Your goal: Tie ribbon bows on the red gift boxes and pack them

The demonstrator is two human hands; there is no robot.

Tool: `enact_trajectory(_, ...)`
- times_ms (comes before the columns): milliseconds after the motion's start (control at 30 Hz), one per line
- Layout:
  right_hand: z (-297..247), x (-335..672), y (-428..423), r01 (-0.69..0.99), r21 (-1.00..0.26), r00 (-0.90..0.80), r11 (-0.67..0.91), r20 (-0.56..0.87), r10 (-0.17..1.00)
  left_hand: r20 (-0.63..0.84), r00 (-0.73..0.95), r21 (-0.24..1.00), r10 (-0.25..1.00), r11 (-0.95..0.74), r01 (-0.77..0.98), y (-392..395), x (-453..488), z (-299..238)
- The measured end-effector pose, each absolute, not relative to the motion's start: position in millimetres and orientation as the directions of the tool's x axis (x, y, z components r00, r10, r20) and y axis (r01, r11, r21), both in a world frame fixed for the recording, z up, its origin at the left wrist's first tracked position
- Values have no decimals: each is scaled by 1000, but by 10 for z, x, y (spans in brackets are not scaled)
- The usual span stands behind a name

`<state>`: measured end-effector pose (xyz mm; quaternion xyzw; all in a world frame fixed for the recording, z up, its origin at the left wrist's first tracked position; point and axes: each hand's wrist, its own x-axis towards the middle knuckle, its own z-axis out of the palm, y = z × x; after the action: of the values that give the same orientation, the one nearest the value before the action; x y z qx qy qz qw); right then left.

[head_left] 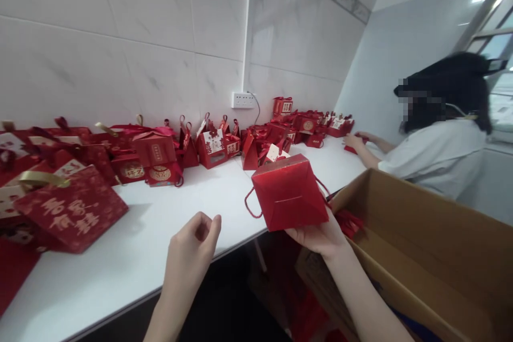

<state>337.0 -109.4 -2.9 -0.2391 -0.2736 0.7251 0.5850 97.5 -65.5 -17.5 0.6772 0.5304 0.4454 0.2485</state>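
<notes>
My right hand (316, 238) grips a red paper gift box (294, 195) from below, just past the front edge of the white table. The box is tilted so that its folded base faces me, and red cord handles (253, 204) hang out at its sides. My left hand (192, 243) is apart from the box, over the table's front edge, with its fingers curled in a loose fist and nothing visible in it. To the left, a patterned red box (74, 211) with gold lettering and a gold ribbon loop leans on the table.
Many red gift boxes (154, 149) line the white table (156, 224) along the tiled wall. A large open cardboard box (420, 240) stands at my right with red items inside. Beyond it a co-worker (436, 155) handles a red piece. A socket strip (243, 100) is on the wall.
</notes>
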Motion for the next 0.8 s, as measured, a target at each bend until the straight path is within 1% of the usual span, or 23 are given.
enact_trajectory(100, -31, 3374, -1148, -660, -742, -145, -116, -26, 989, 320, 76, 816, 944, -316, 485, -653, 999, -196)
enact_trajectory(133, -40, 3361, -1160, -615, -784, -105, -83, -23, 994, 320, 83, 816, 944, -320, 481, -651, 998, -197)
enact_trajectory(167, -51, 3343, -1170, -549, -836, -39, -18, 4, 999, 324, 87, 817, 942, -325, 477, -649, 994, -193)
enact_trajectory(200, -64, 3324, -1180, -448, -890, 53, 82, 66, 996, 331, 84, 820, 940, -331, 468, -646, 991, -184)
enact_trajectory(233, -80, 3306, -1191, -296, -933, 155, 204, 164, 974, 342, 75, 827, 937, -338, 448, -642, 990, -170)
enact_trajectory(267, -97, 3292, -1203, -91, -941, 240, 324, 295, 925, 357, 62, 840, 932, -350, 415, -638, 995, -150)
enact_trajectory(300, -115, 3284, -1217, 140, -897, 282, 420, 443, 851, 378, 53, 853, 924, -370, 369, -635, 1006, -126)
enact_trajectory(333, -132, 3284, -1232, 361, -803, 265, 475, 577, 773, 406, 53, 861, 912, -402, 312, -635, 1026, -97)
enact_trajectory(367, -146, 3290, -1248, 534, -685, 204, 495, 673, 711, 437, 69, 861, 897, -440, 255, -637, 1054, -66)
enact_trajectory(400, -156, 3302, -1266, 648, -571, 123, 504, 732, 671, 468, 99, 854, 878, -478, 206, -643, 1090, -33)
enact_trajectory(433, -162, 3317, -1284, 711, -479, 45, 515, 762, 646, 494, 150, 840, 857, -514, 173, -653, 1132, 0)
enact_trajectory(467, -164, 3335, -1303, 740, -417, -15, 529, 775, 632, 510, 221, 823, 831, -547, 156, -665, 1178, 30)
enact_trajectory(533, -155, 3368, -1347, 757, -368, -71, 540, 776, 627, 518, 362, 792, 775, -595, 140, -696, 1266, 79)
enact_trajectory(600, -135, 3396, -1405, 769, -353, -78, 533, 776, 626, 514, 443, 782, 735, -613, 111, -724, 1335, 103)
enact_trajectory(700, -93, 3434, -1515, 796, -334, -75, 506, 774, 629, 509, 442, 812, 739, -582, 38, -747, 1397, 100)
enact_trajectory(800, -51, 3478, -1631, 813, -329, -74, 481, 760, 645, 492, 446, 830, 748, -558, 21, -752, 1449, 91)
